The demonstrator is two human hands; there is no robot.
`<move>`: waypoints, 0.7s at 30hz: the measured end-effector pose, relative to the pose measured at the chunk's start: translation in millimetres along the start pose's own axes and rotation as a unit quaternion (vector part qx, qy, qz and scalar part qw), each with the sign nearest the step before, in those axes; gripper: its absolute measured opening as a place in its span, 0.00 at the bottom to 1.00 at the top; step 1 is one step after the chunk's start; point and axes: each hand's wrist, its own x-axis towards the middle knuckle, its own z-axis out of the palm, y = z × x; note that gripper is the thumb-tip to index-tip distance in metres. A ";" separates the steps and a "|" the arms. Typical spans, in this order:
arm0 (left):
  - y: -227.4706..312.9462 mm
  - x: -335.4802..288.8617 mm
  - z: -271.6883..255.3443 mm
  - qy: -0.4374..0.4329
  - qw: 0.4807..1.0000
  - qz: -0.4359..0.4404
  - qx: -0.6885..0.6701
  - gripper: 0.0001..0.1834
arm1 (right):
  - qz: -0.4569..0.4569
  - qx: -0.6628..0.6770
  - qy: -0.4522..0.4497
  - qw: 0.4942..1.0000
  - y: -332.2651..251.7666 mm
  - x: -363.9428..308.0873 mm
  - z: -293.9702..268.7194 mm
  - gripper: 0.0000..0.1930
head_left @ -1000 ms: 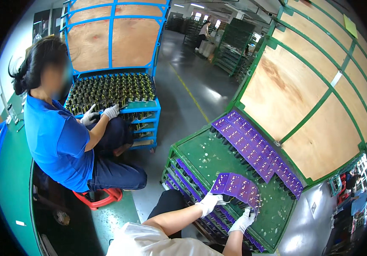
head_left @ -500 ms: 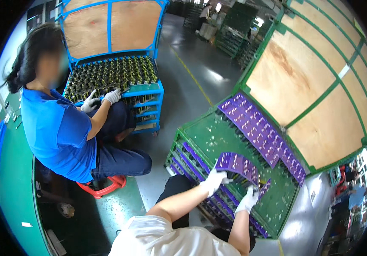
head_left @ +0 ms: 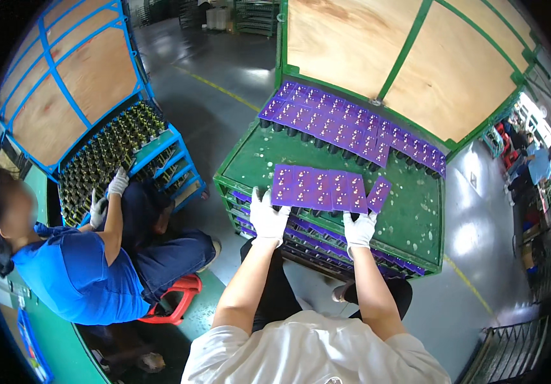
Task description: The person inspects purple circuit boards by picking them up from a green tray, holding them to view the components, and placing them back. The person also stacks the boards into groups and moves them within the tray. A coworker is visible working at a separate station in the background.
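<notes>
A short row of purple circuit boards (head_left: 319, 188), dotted with small shiny points, is held low over the green cart top (head_left: 243, 168). Wearing a white glove, my left hand (head_left: 268, 217) grips the row's left end, its fingertips partly hidden. My right hand (head_left: 360, 232), also gloved, closes on the front edge towards the right end. One board (head_left: 378, 194) at that end sits tilted, slightly apart from the others. Behind them, more purple boards (head_left: 333, 121) stand in a long block along the back of the cart, with dark cylindrical parts underneath.
Lower cart shelves (head_left: 314, 238) carry more purple boards. A wooden panel in a green frame (head_left: 352, 45) rises behind the cart. At left, a person in a blue shirt (head_left: 87, 275) sits on a red stool (head_left: 183, 297), gloved hands by a blue rack (head_left: 176, 160) of dark parts.
The view has turned right, and the cart now lies straight ahead. Both hands remain at the board row, which now looks straighter and lies flatter to view.
</notes>
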 end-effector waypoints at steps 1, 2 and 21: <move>-2.9 -0.8 2.2 0.014 0.999 0.011 0.029 0.35 | -0.015 -0.016 0.012 1.000 0.9 -2.8 0.0 0.35; -4.5 -4.9 2.6 0.022 0.999 0.021 0.009 0.32 | -0.029 -0.032 0.024 0.999 1.7 -6.6 0.1 0.34; 15.9 -12.2 47.8 0.112 0.989 0.053 0.083 0.37 | -0.136 -0.117 -0.130 0.975 -78.8 -34.4 -1.4 0.35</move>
